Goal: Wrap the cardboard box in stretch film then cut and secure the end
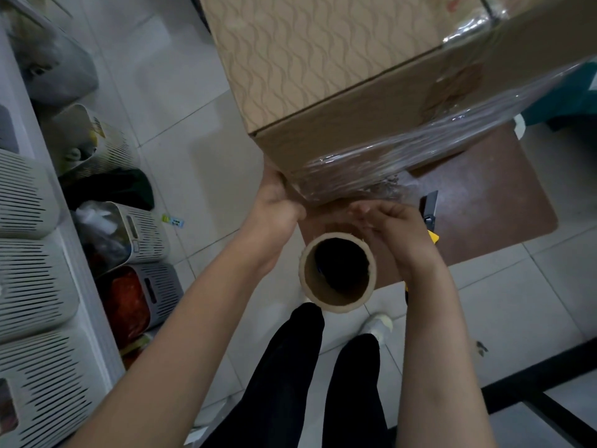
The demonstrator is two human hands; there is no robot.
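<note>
We hold the box (339,92) at its near bottom corner with our left hand (277,202), fingers pressed onto the film (387,163). The right hand (387,221) is beside it; whether it pinches film, we cannot tell. The roll (337,271) stands upright just below both hands, nearer the right, and the cutter (429,210) lies on the desk (484,205) by the right wrist.

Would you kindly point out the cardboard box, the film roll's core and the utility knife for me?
cardboard box (323,59), head view, on its patterned top face.
film roll's core (308,276), head view, on the inner cardboard wall of the tube.
utility knife (429,205), head view, on its dark body.
</note>
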